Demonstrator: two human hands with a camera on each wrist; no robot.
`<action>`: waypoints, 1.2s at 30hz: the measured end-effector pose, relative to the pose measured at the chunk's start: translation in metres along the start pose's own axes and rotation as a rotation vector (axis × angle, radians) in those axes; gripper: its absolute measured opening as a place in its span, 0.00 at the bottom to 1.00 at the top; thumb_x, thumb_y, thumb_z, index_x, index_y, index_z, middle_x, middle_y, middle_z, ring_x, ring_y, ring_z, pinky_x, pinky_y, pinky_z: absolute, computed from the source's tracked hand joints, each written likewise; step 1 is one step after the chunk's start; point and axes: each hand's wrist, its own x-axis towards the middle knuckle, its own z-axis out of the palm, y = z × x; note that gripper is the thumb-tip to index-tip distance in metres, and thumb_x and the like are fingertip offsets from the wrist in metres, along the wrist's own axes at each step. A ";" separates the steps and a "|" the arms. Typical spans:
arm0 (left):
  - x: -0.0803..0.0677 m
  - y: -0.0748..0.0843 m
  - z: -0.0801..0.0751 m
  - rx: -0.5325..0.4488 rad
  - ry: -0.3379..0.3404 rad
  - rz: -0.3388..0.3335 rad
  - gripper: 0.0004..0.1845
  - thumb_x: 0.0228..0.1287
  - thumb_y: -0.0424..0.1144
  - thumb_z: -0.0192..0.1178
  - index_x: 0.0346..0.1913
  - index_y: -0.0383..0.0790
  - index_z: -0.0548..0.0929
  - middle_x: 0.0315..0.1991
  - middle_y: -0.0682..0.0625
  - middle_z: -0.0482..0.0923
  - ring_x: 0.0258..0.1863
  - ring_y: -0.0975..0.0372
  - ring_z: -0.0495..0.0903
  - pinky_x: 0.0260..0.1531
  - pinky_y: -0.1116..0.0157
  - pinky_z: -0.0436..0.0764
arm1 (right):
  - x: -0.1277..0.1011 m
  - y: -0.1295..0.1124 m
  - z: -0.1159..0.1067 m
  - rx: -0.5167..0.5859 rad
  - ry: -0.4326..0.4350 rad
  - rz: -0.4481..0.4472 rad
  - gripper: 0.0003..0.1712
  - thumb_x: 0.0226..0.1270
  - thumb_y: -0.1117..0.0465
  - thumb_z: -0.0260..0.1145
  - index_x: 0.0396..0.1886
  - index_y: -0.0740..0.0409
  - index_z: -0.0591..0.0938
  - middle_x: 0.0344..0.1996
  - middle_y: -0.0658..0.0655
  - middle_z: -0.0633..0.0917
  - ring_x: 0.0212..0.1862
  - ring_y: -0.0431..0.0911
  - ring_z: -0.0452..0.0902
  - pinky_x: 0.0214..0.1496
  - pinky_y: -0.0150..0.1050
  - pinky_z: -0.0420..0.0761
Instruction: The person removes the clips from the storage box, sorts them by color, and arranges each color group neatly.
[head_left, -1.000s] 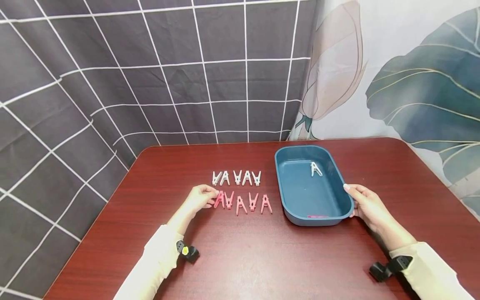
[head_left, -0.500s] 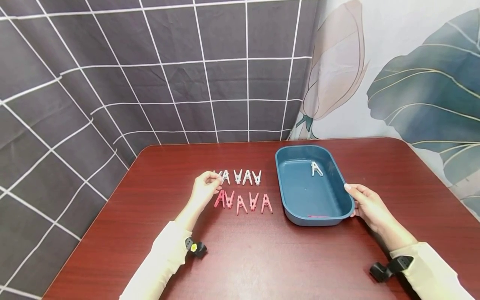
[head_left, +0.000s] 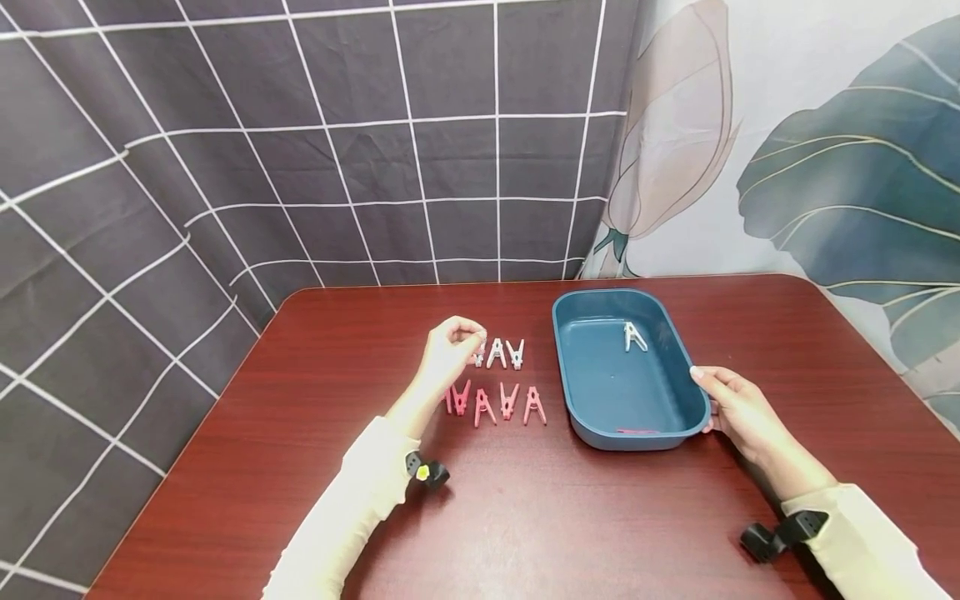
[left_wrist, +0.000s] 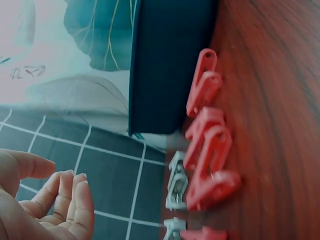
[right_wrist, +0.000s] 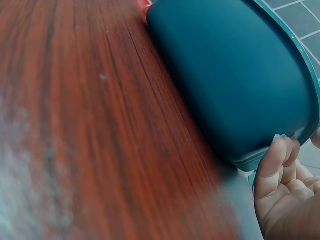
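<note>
The white clips (head_left: 497, 354) lie in a row on the tabletop (head_left: 562, 517), small pale plastic pegs just behind the red clips (head_left: 502, 403). Your left hand (head_left: 450, 350) hovers over their left end with fingertips bunched; whether that grip holds a clip, I cannot tell. Your right hand (head_left: 731, 408) grips the rim of the blue tub (head_left: 558, 367), seemingly to steady it.

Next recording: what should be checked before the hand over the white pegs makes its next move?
1. Left hand has a grip on a peg from the white plastic clothes-peg row: cannot tell; curled fingers hide the row's left end.
2. Right hand holds the dark blue plastic tray by its rim: ok.
3. Room in tray: ok; only one white peg and one pink peg inside.
4. Pink plastic peg row lying on the table: ok.
</note>
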 end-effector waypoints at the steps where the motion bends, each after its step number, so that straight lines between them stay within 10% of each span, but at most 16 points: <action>1: 0.001 0.002 0.004 -0.002 0.000 0.001 0.07 0.61 0.27 0.58 0.40 0.25 0.78 0.34 0.30 0.80 0.24 0.66 0.79 0.34 0.54 0.84 | 0.000 0.000 0.000 0.000 0.002 -0.001 0.09 0.74 0.60 0.52 0.38 0.45 0.78 0.22 0.45 0.82 0.20 0.37 0.76 0.19 0.29 0.74; 18: 0.017 0.019 0.056 -0.097 -0.060 -0.029 0.07 0.62 0.26 0.56 0.41 0.25 0.78 0.36 0.30 0.81 0.25 0.63 0.81 0.27 0.72 0.80 | 0.000 -0.001 0.001 -0.019 0.014 -0.006 0.08 0.74 0.60 0.53 0.38 0.45 0.78 0.22 0.45 0.81 0.18 0.37 0.74 0.19 0.29 0.74; 24: 0.018 0.022 0.068 -0.106 -0.128 -0.050 0.09 0.64 0.28 0.54 0.43 0.26 0.78 0.40 0.31 0.81 0.33 0.50 0.83 0.35 0.65 0.84 | 0.000 0.000 0.001 -0.005 0.014 -0.015 0.08 0.74 0.60 0.53 0.38 0.45 0.78 0.21 0.45 0.81 0.18 0.37 0.74 0.18 0.29 0.74; 30: 0.020 0.025 0.078 -0.129 -0.135 -0.120 0.09 0.65 0.29 0.54 0.45 0.27 0.78 0.41 0.31 0.81 0.28 0.62 0.81 0.38 0.62 0.84 | 0.000 0.000 0.000 0.001 0.012 -0.012 0.07 0.74 0.60 0.53 0.38 0.46 0.78 0.21 0.45 0.81 0.18 0.37 0.74 0.19 0.29 0.74; 36: 0.019 0.023 0.085 -0.182 -0.174 -0.169 0.10 0.67 0.31 0.54 0.47 0.27 0.78 0.44 0.28 0.79 0.40 0.44 0.82 0.38 0.65 0.83 | 0.000 0.000 0.000 -0.001 0.009 -0.007 0.08 0.74 0.60 0.52 0.39 0.46 0.78 0.22 0.45 0.81 0.19 0.37 0.75 0.19 0.29 0.74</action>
